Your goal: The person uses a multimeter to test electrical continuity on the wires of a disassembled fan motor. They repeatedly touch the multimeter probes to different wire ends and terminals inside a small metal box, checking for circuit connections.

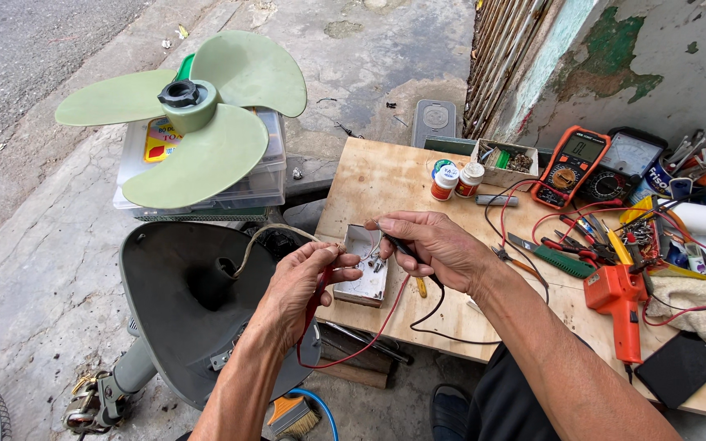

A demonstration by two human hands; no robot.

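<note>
Plywood board [369, 175] serves as the workbench, taking up the right half of the view, and both hands are working right at its 9 o'clock edge. Left hand [300, 282] has fingers closed on the red probe [318, 296] and is pinching the end of a pale wire [275, 233] that loops back to the grey fan housing [181, 302] sitting at about 8 o'clock. Red lead [369, 336] droops below the hand and runs off toward 3 o'clock. Right hand [435, 245] is just beside it, thumb and fingers clamped on the black probe [392, 238], with the tip aimed at 9 o'clock toward the left fingertips. Black lead [435, 314] sags under the wrist.

Directly under the two hands is a small square metal tray [367, 278] with a few bits in it, half hanging off the board edge. Orange multimeter [569, 167] lies at 2 o'clock, next to a black analog meter [627, 163]. Orange soldering gun [618, 302] is at 4 o'clock, and a green-handled tool [561, 261] lies between it and the right forearm. Two small white bottles [457, 180] stand at 12 o'clock from the hands. Up at 10 o'clock, a pale green fan blade [194, 114] rests on a clear plastic box [259, 184].
</note>
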